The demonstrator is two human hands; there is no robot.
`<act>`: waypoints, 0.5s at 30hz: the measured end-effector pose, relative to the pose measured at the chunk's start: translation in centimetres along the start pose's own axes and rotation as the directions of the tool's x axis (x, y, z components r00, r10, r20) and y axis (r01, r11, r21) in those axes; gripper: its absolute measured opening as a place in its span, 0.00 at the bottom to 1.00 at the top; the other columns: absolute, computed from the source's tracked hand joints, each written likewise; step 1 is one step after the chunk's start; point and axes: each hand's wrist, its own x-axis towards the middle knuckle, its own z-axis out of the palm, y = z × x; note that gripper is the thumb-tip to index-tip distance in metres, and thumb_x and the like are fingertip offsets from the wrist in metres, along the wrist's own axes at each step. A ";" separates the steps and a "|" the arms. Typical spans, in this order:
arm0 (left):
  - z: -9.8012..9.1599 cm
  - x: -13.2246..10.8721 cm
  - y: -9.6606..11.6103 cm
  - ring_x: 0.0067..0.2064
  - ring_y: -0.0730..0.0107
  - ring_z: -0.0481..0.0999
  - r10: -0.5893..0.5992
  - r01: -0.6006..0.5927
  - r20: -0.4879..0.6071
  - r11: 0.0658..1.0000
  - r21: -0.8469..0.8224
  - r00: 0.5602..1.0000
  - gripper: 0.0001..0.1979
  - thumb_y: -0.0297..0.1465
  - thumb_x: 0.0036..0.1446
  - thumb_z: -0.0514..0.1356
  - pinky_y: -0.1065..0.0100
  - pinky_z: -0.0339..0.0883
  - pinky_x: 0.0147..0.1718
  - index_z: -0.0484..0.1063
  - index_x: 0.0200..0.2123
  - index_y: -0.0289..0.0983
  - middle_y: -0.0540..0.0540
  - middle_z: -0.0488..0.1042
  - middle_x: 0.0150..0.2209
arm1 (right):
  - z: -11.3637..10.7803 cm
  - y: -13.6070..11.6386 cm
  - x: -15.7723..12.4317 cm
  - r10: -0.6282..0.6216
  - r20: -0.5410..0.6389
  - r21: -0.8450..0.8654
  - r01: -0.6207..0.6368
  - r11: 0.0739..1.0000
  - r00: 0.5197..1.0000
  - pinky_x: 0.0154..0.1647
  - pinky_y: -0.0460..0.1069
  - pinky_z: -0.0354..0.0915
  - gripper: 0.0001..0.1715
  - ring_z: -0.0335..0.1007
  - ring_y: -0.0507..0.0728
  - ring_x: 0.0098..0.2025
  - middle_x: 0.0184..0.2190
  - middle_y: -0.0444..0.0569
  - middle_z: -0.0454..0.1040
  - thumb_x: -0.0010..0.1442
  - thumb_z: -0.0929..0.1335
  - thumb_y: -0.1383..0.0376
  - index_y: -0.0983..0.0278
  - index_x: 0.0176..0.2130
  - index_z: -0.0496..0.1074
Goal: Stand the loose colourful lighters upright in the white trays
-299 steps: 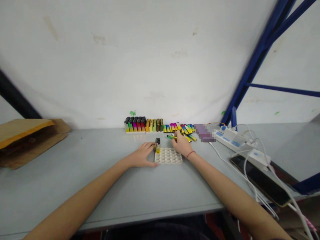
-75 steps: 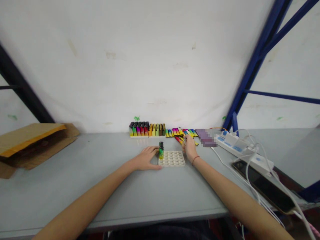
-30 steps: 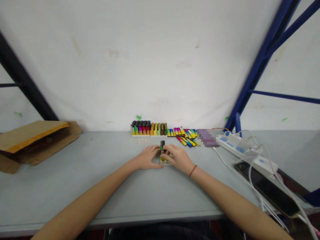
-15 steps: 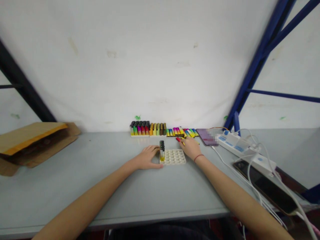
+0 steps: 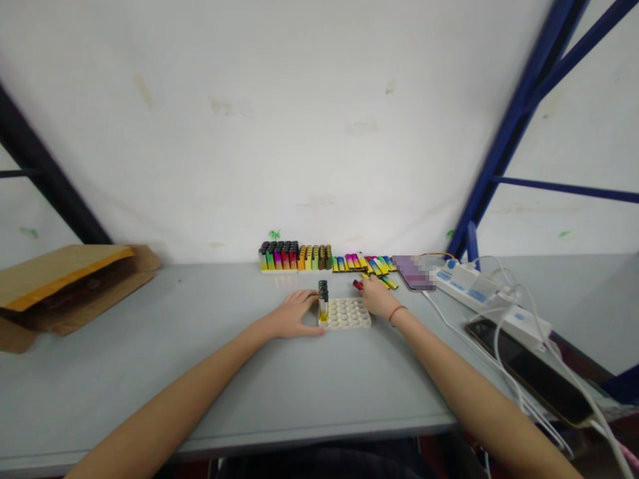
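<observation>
A white tray [image 5: 349, 319] with rows of round holes lies in front of me. A column of lighters with black tops [image 5: 324, 303] stands upright along its left end. My left hand [image 5: 294, 314] grips that end, its thumb at the front edge and its fingers behind the lighters. By the tray's back right corner, my right hand [image 5: 378, 297] is closed on a red lighter [image 5: 358, 285], whose end sticks out to the left of the fingers. Just beyond that hand lie loose yellow lighters [image 5: 389, 283], partly covered by it.
Against the wall stand one filled tray of black-topped lighters [image 5: 279, 257] and another of orange, yellow and brown ones [image 5: 315, 257]. Colourful lighters [image 5: 349, 262] lie beside them. To the right are a phone [image 5: 414, 274], a power strip [image 5: 492, 299], cables and a dark phone [image 5: 534, 372]; left, a cardboard box [image 5: 74, 279].
My right hand has drawn back slightly from the loose lighters toward the tray, bringing the red lighter with it. The left hand and tray have stayed in place.
</observation>
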 end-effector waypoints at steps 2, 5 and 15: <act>0.0 0.0 0.0 0.61 0.45 0.60 -0.002 0.002 -0.005 1.000 -0.003 1.000 0.41 0.54 0.51 0.60 0.50 0.51 0.60 0.59 0.59 0.33 0.33 0.61 0.60 | -0.4 -0.1 0.0 0.038 -0.060 0.130 -0.030 0.991 0.998 0.41 0.50 0.60 0.16 0.69 0.60 0.41 0.41 0.62 0.73 0.58 0.59 0.74 0.72 0.45 0.68; 0.0 0.0 -0.1 0.61 0.45 0.60 0.006 -0.006 -0.014 1.000 -0.014 1.000 0.40 0.55 0.51 0.60 0.50 0.51 0.60 0.59 0.58 0.35 0.34 0.61 0.60 | -1.0 -0.2 0.0 0.137 -0.193 0.371 -0.057 0.927 0.972 0.34 0.49 0.57 0.13 0.67 0.59 0.33 0.32 0.54 0.73 0.63 0.56 0.68 0.68 0.44 0.65; 0.0 0.0 0.0 0.60 0.45 0.60 -0.001 0.001 -0.008 1.000 -0.007 1.000 0.40 0.56 0.51 0.59 0.51 0.51 0.60 0.61 0.58 0.34 0.35 0.61 0.60 | -1.0 -0.6 -0.3 0.099 -0.399 0.695 0.230 0.681 0.912 0.29 0.48 0.54 0.15 0.60 0.54 0.23 0.19 0.42 0.64 0.64 0.59 0.56 0.59 0.27 0.57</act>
